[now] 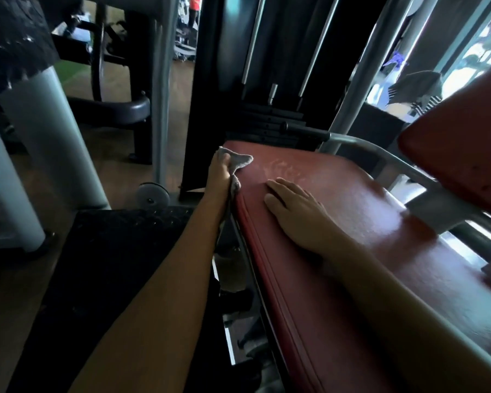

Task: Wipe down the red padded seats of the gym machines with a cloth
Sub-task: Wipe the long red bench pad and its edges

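While the left hand (220,173) grips the single grey cloth (240,161) at the red seat (366,228)'s far left corner, the right hand (294,207) rests flat.
Fingers (278,187): left curled round cloth, right straight.

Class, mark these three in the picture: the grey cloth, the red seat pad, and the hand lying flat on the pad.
grey cloth (240,161): head view, bunched free end.
red seat pad (360,199): head view, bare top surface.
right hand (294,207): head view, back of the hand.
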The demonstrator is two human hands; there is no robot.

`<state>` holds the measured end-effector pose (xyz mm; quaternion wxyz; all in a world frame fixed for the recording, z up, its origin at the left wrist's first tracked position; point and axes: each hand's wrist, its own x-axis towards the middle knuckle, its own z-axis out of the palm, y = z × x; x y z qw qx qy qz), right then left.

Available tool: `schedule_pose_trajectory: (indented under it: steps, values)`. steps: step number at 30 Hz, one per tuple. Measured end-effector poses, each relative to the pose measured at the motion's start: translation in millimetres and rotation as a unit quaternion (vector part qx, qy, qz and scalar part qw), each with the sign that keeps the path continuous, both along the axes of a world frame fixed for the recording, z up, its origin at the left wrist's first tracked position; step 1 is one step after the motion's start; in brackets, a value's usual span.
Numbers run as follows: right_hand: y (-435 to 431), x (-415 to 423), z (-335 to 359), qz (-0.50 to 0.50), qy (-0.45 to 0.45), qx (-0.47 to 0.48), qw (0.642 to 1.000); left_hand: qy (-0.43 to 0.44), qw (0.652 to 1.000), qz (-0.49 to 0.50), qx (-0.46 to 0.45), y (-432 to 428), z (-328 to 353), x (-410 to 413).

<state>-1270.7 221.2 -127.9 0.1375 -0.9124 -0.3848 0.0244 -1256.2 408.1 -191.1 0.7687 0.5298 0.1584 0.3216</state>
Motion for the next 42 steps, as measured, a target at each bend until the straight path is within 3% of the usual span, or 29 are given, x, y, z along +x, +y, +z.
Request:
schedule_pose_trajectory:
  steps: [6, 9, 15, 20, 27, 32, 42]
  values:
    - [-4, 3, -4, -0.001, 0.017, 0.085, 0.996, 0.008, 0.998, 0.026, -0.051, -29, -23, -12]
    - [-8, 5, -4, -0.009, 0.029, 0.114, 0.993, 0.022, 0.989, 0.032, -0.145, -22, -37, -3]
    - [-8, -1, 2, -0.017, 0.036, 0.129, 0.991, 0.08, 0.993, 0.028, -0.082, -64, 0, -55]
    - [-34, -11, 10, 0.005, 0.055, 0.092, 0.994, 0.052, 0.988, 0.037, -0.144, -75, -7, -60]
    - [-74, -26, -6, 0.02, 0.008, 0.053, 0.998, 0.042, 0.996, 0.03, -0.071, -119, -4, -96]
    - [-76, -28, -9, 0.015, -0.008, 0.065, 0.998, 0.061, 0.994, 0.036, -0.081, -116, 1, -94]
    - [-73, -28, -11, 0.008, -0.003, 0.055, 0.998, 0.02, 0.993, 0.04, -0.11, -229, -9, -192]
